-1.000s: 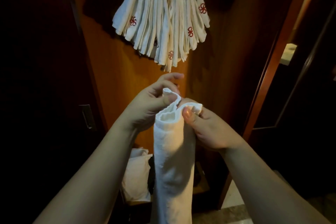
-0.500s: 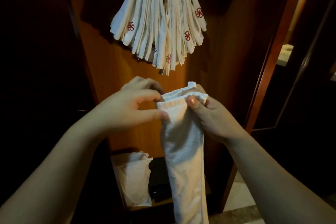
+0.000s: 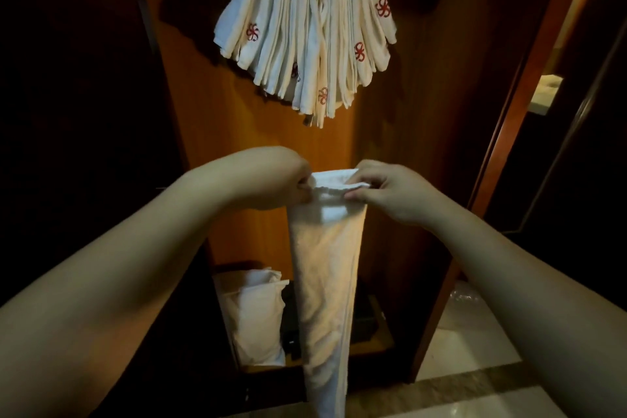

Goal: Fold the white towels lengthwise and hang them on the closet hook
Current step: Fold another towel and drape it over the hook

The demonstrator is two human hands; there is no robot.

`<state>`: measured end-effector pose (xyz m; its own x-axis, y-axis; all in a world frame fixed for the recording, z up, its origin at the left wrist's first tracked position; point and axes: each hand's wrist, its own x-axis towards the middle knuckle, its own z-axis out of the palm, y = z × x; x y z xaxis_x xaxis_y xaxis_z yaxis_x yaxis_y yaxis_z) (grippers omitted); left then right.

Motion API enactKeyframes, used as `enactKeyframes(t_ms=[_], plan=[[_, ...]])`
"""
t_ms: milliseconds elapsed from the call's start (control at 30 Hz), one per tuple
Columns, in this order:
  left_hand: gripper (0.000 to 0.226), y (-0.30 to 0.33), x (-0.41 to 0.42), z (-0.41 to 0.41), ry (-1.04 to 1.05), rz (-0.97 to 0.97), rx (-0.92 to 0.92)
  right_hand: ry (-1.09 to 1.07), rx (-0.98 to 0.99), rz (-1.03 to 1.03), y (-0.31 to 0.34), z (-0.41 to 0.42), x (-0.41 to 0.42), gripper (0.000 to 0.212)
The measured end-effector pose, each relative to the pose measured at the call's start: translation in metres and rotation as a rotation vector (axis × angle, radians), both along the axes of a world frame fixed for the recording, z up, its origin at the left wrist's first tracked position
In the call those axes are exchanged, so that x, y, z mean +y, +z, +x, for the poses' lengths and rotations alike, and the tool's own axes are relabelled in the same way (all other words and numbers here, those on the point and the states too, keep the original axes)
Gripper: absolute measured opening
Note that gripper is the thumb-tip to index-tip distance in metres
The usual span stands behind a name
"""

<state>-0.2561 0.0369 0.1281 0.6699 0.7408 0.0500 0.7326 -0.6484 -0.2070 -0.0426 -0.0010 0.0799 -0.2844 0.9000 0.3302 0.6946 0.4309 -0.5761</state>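
Head view: both hands [image 3: 339, 185] pinch folded towel [image 3: 325, 268] top; long axis hangs vertical.

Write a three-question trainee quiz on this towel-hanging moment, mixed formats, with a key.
1. True or false: the left hand and the right hand both pinch the top edge of the folded towel.
2. Where is the bundle of hung towels? A) above the hands B) on the floor C) over the left forearm
3. Fill in: the logos on the hung towels are ___ in colour.

Key: 1 true; 2 A; 3 red
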Motion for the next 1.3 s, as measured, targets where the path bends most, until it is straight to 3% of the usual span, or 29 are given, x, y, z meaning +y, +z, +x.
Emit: enactKeyframes(t_ms=[100,333,467,633,700,767,900,967,1033,1100,1200,1300], plan=[[0.031,0.004,0.002,-0.007,-0.068,-0.049,-0.117,0.036,0.048,-0.03,-0.002,0.006,0.002,0.011],[0.022,-0.001,0.002,-0.008,-0.114,-0.185,-0.106,0.12,0.033,-0.164,-0.006,0.01,0.002,0.014],[0.019,0.003,0.002,-0.012,-0.107,-0.21,-0.082,0.142,-0.085,-0.137,0.001,0.007,0.001,0.015],[0.022,-0.004,0.001,-0.013,-0.102,-0.261,-0.118,0.138,-0.075,-0.095,-0.005,0.002,-0.002,0.019],[0.017,-0.007,0.0,-0.018,-0.102,-0.285,-0.236,0.16,0.049,-0.073,-0.006,0.003,-0.006,0.029],[0.02,-0.01,-0.001,-0.028,-0.113,-0.344,-0.478,0.179,0.217,-0.055,-0.005,0.005,-0.009,0.039],[0.034,-0.022,-0.004,-0.037,-0.243,-0.799,-1.225,0.243,0.542,0.028,-0.002,-0.003,-0.008,0.035],[0.04,-0.039,-0.004,-0.032,-0.267,-0.938,-1.504,0.265,0.672,0.04,0.003,-0.011,-0.005,0.03],[0.05,-0.061,-0.005,-0.024,-0.194,-1.123,-1.554,0.274,0.743,0.028,0.008,-0.017,-0.001,0.027],[0.053,-0.084,-0.007,-0.017,-0.147,-1.29,-1.454,0.268,0.816,0.013,0.01,-0.017,0.004,0.024],[0.046,-0.102,-0.001,-0.012,-0.106,-1.339,-1.459,0.202,0.922,-0.017,0.006,-0.011,0.013,0.026],[0.041,-0.098,0.007,-0.004,-0.113,-1.352,-1.455,0.116,1.16,-0.128,-0.003,-0.001,0.023,0.035]])
